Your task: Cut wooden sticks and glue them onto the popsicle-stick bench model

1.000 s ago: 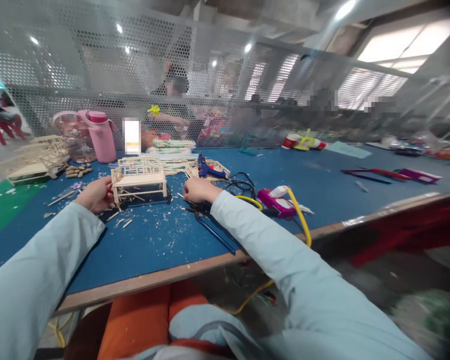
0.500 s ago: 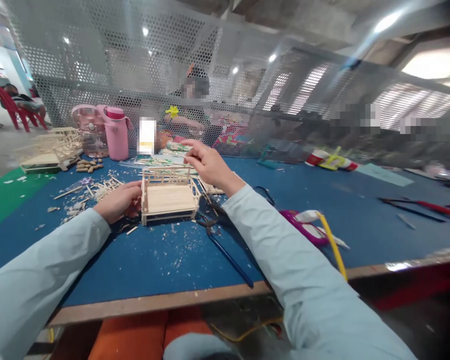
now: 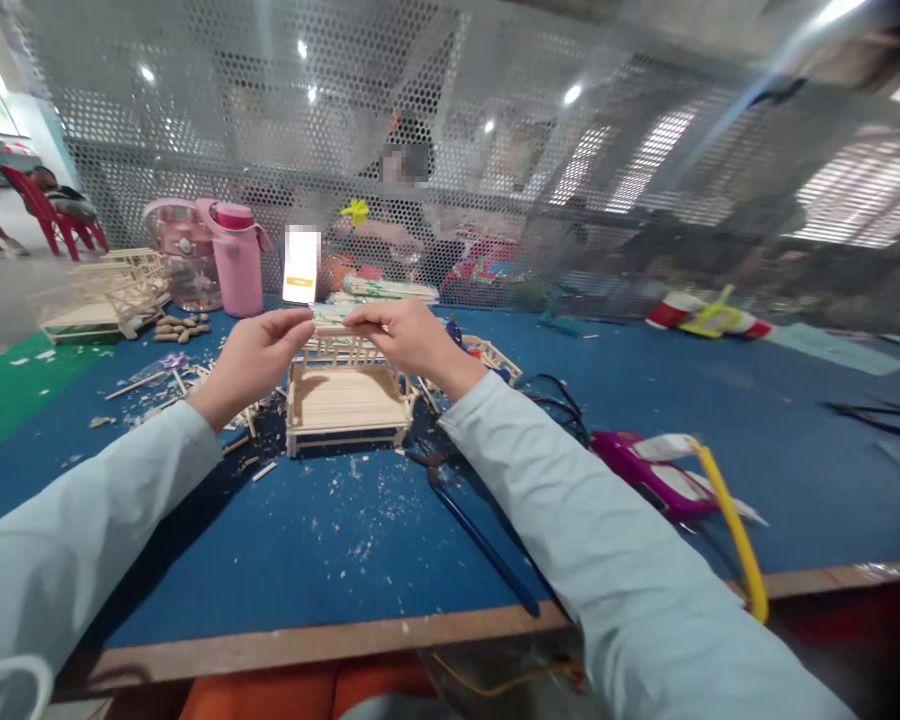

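A small bed-like frame of wooden sticks [image 3: 349,400], with a slatted floor and railed sides, stands on the blue table. My left hand [image 3: 251,362] is raised over its left back corner, thumb and fingers pinched together. Opposite it, my right hand [image 3: 420,345] pinches above the back rail. The fingertips face each other with a small gap between; whatever thin thing they may hold is too small to make out. Pliers with dark blue handles [image 3: 484,540] lie to the right of the frame, below my right forearm.
Loose stick pieces [image 3: 176,385] and scraps lie left. Behind are another stick model [image 3: 94,305], peanuts [image 3: 182,327], a pink bottle [image 3: 240,265], a lit phone [image 3: 301,265] and a perforated screen [image 3: 270,130]. A purple tool [image 3: 645,475] with a yellow strip lies right.
My left hand has let go of the frame's left side and risen above it. My right hand has come lower and closer to the left hand. The view has shifted slightly.
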`<state>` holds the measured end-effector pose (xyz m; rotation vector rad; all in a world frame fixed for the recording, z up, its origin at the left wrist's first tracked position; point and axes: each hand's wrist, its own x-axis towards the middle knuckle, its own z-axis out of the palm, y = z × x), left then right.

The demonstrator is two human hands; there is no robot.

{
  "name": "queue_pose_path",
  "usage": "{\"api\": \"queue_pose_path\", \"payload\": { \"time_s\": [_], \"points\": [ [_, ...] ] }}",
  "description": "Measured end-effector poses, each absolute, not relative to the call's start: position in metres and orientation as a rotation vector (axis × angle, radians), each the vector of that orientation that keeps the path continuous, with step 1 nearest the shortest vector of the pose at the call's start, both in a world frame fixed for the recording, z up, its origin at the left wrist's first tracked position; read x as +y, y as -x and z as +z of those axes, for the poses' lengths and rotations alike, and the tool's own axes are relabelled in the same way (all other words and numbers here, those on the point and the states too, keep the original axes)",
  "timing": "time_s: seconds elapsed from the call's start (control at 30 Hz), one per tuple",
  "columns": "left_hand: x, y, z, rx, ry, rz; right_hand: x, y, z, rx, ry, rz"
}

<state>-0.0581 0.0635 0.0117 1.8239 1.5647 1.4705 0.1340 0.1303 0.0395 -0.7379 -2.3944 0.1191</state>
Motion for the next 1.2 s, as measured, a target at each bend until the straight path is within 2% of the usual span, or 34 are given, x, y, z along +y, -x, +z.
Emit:
{"api": "queue_pose_path", "payload": {
  "time_s": [0.2, 0.43, 0.6, 1.03, 1.2],
  "points": [
    [0.072, 0.055, 0.009, 1.628, -1.805, 1.435, 0.132, -0.132, 0.037, -2.389, 0.729, 0.182],
    [0.069, 0.053, 0.013, 1.717, -1.833, 1.44, 0.145, -0.162, 0.036, -1.997, 0.805, 0.636],
    [0.067, 0.052, 0.014, 1.743, -1.838, 1.434, 0.139, -0.17, 0.016, -2.028, 0.925, 0.884],
    [0.072, 0.05, 0.016, 1.74, -1.851, 1.366, 0.131, -0.157, 0.018, -1.984, 0.843, 0.718],
    [0.081, 0.075, 0.011, 1.733, -1.855, 1.35, 0.131, -0.149, 0.018, -2.003, 0.86, 0.663]
  ]
}}
